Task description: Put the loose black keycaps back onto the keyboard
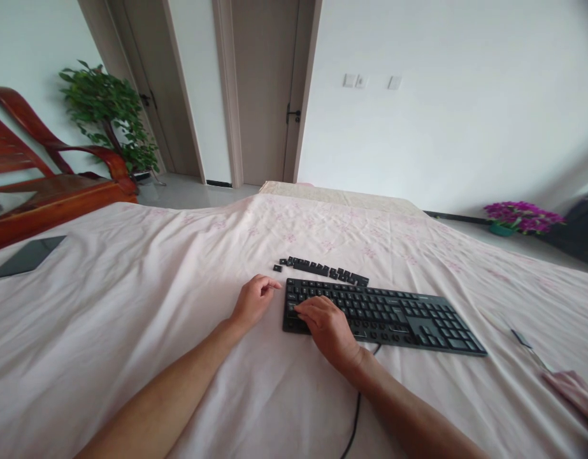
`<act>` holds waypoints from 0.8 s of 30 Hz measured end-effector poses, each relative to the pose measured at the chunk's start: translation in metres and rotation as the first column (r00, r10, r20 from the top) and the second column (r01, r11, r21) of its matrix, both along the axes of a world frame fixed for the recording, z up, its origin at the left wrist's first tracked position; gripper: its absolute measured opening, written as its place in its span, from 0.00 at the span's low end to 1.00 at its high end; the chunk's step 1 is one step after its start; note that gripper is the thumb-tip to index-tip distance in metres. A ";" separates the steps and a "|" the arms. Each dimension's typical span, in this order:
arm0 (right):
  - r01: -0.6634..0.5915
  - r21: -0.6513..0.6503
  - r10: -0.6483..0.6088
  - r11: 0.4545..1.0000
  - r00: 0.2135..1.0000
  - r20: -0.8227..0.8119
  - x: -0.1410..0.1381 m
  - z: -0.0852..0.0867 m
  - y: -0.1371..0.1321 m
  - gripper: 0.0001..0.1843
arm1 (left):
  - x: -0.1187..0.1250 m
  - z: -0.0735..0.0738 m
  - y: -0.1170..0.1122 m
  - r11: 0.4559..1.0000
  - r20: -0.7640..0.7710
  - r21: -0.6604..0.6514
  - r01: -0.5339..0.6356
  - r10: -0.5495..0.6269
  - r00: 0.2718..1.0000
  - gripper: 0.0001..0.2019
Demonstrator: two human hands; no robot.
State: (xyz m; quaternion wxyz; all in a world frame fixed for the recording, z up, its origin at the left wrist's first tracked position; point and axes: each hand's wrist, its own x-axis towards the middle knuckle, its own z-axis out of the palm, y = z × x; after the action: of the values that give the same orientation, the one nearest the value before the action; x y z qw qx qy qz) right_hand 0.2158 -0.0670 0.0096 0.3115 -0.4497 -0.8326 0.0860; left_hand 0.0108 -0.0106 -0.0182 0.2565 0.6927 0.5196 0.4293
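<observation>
A black keyboard (pixel 432 319) lies on the pale pink flowered bed sheet. Above its left half, my right hand (pixel 329 328) reaches in, fingers drawn together on a keycap at the left edge. Whether that keycap is seated or lifted is hidden. Bare sockets without caps show along the keyboard's bottom row. My left hand (pixel 253 303) hovers or rests just left of the keyboard, apart from it. Its index finger points toward the upper left corner, the other fingers loosely bent, with nothing visible in them. Several loose black keycaps (pixel 313 266) lie in a row behind the keyboard.
A cable (pixel 357 414) runs from the keyboard toward me. At right lie a thin dark-handled tool (pixel 522 338) and a pink cloth (pixel 573 390). A dark flat tablet-like object (pixel 28 256) is at far left, near a wooden chair (pixel 83 191). Potted plants and doors stand beyond.
</observation>
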 end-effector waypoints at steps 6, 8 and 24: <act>-0.058 0.082 0.037 0.995 0.970 0.239 -0.004 0.006 -0.007 0.11 | -0.004 0.000 0.001 0.998 -0.103 0.062 -0.022 0.028 0.994 0.14; -0.063 0.104 0.031 0.993 0.957 0.288 -0.006 0.007 -0.008 0.10 | -0.004 0.000 0.001 0.997 -0.120 0.073 -0.020 0.028 0.992 0.14; -0.089 0.062 0.068 0.994 0.958 0.278 -0.008 0.009 -0.004 0.07 | -0.004 -0.002 0.001 0.997 -0.132 0.071 -0.018 0.027 0.991 0.14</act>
State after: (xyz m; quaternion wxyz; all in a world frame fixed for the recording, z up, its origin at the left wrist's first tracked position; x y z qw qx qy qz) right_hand 0.2076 -0.0711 0.0188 0.2055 -0.4120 -0.8877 0.0040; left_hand 0.0070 -0.0095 -0.0197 0.1924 0.7224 0.5282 0.4028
